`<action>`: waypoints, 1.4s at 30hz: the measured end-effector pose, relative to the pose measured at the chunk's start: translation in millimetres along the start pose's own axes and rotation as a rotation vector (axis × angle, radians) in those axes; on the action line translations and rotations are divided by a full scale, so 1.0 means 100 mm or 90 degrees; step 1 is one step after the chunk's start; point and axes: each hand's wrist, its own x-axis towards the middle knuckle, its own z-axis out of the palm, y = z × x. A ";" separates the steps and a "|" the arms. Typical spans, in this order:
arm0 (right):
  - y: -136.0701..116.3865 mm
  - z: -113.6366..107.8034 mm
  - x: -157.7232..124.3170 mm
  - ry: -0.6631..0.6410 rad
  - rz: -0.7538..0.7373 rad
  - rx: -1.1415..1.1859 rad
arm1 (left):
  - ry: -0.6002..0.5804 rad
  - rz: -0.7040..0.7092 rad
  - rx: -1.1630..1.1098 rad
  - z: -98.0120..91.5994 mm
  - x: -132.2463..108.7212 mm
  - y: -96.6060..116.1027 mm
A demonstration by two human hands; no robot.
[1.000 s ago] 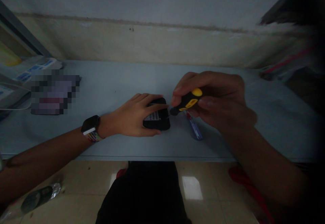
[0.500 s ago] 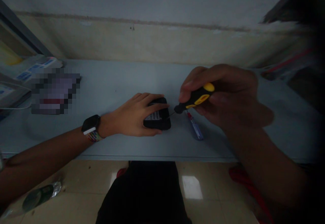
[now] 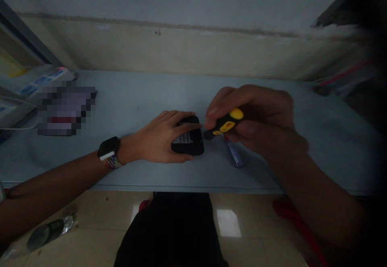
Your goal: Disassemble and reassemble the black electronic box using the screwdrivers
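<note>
A small black rounded box (image 3: 197, 147) with a printed label lies on the table. My left hand (image 3: 163, 138) wraps over it, thumb along the near side and fingers along the far side and across the top. In my right hand (image 3: 256, 117) is a screwdriver (image 3: 226, 124) with a black and yellow handle, tilted down to the left. Its shaft points at the right part of the black box; whether the tip touches is too dark to tell. Just below my right hand, a second screwdriver (image 3: 234, 154) with a blue see-through handle and red collar rests on the table.
The grey table (image 3: 136, 87) runs along a wall. At its left are a pixelated flat object (image 3: 65, 109), a power strip (image 3: 48, 81) and white cables. Plastic bags (image 3: 344, 77) sit at the right end. A bottle (image 3: 45, 234) lies on the floor.
My right hand has moved left and slightly down with the black and yellow screwdriver, closer to the black box. My left hand and the box have stayed in place.
</note>
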 end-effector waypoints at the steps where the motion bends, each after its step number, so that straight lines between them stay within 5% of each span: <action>1: 0.00 0.01 0.00 0.016 0.021 -0.017 | 0.002 0.001 -0.004 0.00 0.00 0.00; 8: 0.10 0.01 0.02 0.064 -0.018 0.014 | 0.013 0.012 -0.002 0.02 0.01 0.00; 17: -0.08 -0.02 0.04 0.022 0.093 0.040 | 0.006 0.005 -0.001 0.00 0.02 0.01; 24: 0.04 0.02 0.03 0.094 0.033 0.006 | 0.012 0.011 -0.004 0.01 0.02 0.00; 42: 0.00 -0.02 0.01 0.102 0.046 -0.046 | 0.028 0.024 0.024 0.03 -0.01 -0.02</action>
